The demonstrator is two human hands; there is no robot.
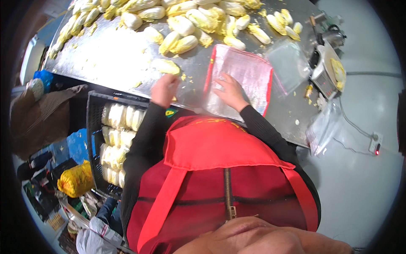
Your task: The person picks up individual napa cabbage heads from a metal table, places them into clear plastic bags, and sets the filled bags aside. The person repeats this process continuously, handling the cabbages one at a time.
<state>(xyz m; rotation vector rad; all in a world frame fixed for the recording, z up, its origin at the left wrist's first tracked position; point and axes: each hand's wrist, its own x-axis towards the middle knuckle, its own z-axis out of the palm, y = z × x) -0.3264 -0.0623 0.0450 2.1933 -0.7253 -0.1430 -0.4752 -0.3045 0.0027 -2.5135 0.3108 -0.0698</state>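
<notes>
My left hand (165, 90) is over the near edge of the metal table, its fingers curled closed. What it holds, if anything, is hidden. Just beyond its knuckles lies a single small napa cabbage (165, 66). To the right, my right hand (229, 90) has its fingers apart over a pale pink woven sack (243, 65) with red edges, which lies flat on the table. A see-through film, perhaps a clear plastic bag, seems to lie between my hands; its outline is faint.
Many napa cabbages (181, 26) are heaped along the far side of the metal table (114, 55). Clear plastic bags (287, 63) lie right of the sack, near a scale (325, 78). A black crate (94, 139) of packed cabbages (113, 137) stands lower left.
</notes>
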